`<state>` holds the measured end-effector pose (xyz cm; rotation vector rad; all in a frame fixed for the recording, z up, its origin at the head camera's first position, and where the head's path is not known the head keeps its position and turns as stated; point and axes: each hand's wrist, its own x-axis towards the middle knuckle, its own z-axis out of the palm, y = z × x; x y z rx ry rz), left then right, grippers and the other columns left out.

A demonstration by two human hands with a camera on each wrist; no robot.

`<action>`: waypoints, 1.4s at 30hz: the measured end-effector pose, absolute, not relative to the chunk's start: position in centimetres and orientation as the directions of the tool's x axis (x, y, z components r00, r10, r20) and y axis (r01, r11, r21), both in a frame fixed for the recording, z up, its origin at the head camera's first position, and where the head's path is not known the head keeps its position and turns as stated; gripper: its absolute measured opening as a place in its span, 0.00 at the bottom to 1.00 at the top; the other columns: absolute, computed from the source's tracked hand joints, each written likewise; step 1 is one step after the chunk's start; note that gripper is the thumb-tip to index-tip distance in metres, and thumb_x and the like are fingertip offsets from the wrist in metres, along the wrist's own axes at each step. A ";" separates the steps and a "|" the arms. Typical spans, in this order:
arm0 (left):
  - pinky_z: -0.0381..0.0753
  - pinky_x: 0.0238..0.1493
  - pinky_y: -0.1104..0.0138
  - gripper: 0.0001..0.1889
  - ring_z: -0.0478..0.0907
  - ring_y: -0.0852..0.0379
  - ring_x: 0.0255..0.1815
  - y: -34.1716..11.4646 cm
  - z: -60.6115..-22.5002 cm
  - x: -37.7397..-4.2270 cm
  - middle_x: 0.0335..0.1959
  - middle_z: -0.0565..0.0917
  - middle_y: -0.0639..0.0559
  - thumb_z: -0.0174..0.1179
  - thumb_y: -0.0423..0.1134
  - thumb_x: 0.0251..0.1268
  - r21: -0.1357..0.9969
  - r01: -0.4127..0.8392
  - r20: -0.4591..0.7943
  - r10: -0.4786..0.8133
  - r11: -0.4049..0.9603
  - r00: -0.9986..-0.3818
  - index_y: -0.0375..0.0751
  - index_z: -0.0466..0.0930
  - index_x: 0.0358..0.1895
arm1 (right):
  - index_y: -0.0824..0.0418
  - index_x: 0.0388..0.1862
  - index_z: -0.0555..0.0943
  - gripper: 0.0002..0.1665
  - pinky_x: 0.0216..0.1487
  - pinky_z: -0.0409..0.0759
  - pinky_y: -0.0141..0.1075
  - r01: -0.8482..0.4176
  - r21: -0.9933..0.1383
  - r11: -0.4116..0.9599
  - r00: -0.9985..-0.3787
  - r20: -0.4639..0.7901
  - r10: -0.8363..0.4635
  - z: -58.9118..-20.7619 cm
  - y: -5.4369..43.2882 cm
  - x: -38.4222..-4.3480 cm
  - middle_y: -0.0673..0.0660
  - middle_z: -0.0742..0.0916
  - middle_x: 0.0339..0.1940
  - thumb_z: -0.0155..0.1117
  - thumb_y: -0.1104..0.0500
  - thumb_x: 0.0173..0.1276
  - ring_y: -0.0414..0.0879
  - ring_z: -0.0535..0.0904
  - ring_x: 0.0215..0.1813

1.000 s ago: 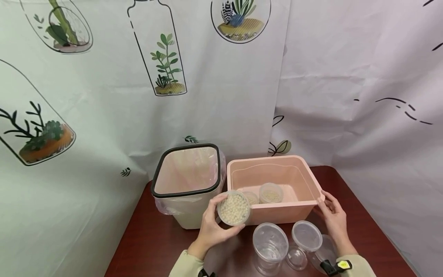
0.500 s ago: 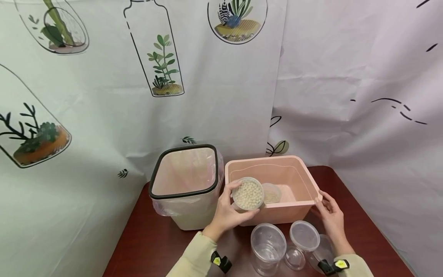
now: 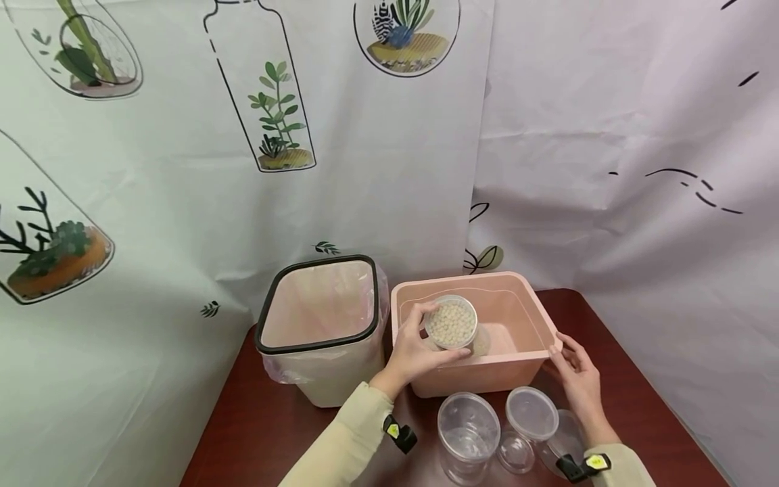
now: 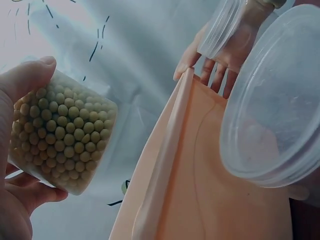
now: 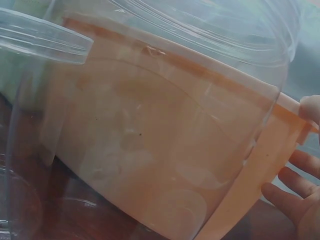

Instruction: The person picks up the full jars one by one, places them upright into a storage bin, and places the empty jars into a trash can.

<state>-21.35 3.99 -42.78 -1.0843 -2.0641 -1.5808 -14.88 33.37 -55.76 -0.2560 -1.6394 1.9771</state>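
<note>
My left hand (image 3: 414,355) grips a clear plastic jar (image 3: 452,322) full of round beige beans, thumb on one side and fingers on the other. In the head view the jar is over the left part of a pink plastic bin (image 3: 499,376), its bean-filled round face turned up toward me. Beans (image 4: 65,135) show through the jar's side in the left wrist view. At the bin's front right corner, my right hand (image 3: 579,375) holds the rim, thumb on top and fingers against the outer wall. Partly behind the held jar, another container (image 3: 483,340) with pale contents sits inside the bin.
Left of the pink bin stands a white trash can (image 3: 341,382) with a black rim and a plastic liner. Several clear plastic jars stand in front, including a tall one (image 3: 468,439) and a lidded one (image 3: 532,414). A printed curtain (image 3: 395,169) hangs behind the table (image 3: 255,412).
My left hand has carried the bean jar right and away from me, from the bin's front left corner to over its inside. My right hand keeps its hold on the rim.
</note>
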 end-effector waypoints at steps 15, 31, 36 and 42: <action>0.74 0.47 0.72 0.38 0.74 0.63 0.47 7.5 -41.7 -23.8 0.50 0.77 0.53 0.77 0.51 0.33 0.619 0.743 0.550 0.534 0.255 -0.642 0.44 0.67 0.51 | 0.62 0.63 0.70 0.29 0.39 0.80 0.32 -0.256 -0.963 -0.081 -0.826 0.175 0.536 -54.2 32.5 -14.1 0.50 0.81 0.41 0.64 0.59 0.63 0.35 0.80 0.42; 0.71 0.50 0.74 0.39 0.72 0.65 0.50 12.0 -42.5 -25.0 0.52 0.76 0.53 0.77 0.53 0.32 0.615 0.746 0.493 0.613 0.255 -0.617 0.46 0.67 0.51 | 0.60 0.62 0.72 0.26 0.37 0.80 0.31 -0.282 -0.958 -0.051 -0.821 0.213 0.529 -53.7 32.6 -13.9 0.47 0.81 0.39 0.63 0.60 0.64 0.34 0.80 0.41; 0.69 0.52 0.76 0.39 0.72 0.63 0.51 12.9 -42.8 -25.1 0.52 0.76 0.52 0.78 0.51 0.31 0.574 0.774 0.506 0.628 0.266 -0.591 0.44 0.67 0.49 | 0.61 0.63 0.71 0.27 0.38 0.80 0.31 -0.289 -0.955 -0.069 -0.826 0.212 0.521 -53.5 32.5 -13.9 0.47 0.81 0.39 0.62 0.61 0.65 0.33 0.80 0.40; 0.68 0.51 0.76 0.39 0.71 0.64 0.50 13.9 -43.6 -24.9 0.52 0.75 0.53 0.78 0.52 0.33 0.607 0.738 0.470 0.616 0.295 -0.633 0.44 0.66 0.51 | 0.64 0.62 0.70 0.27 0.38 0.80 0.32 -0.241 -0.964 -0.108 -0.826 0.145 0.545 -52.6 31.9 -13.6 0.47 0.81 0.37 0.61 0.63 0.65 0.33 0.80 0.39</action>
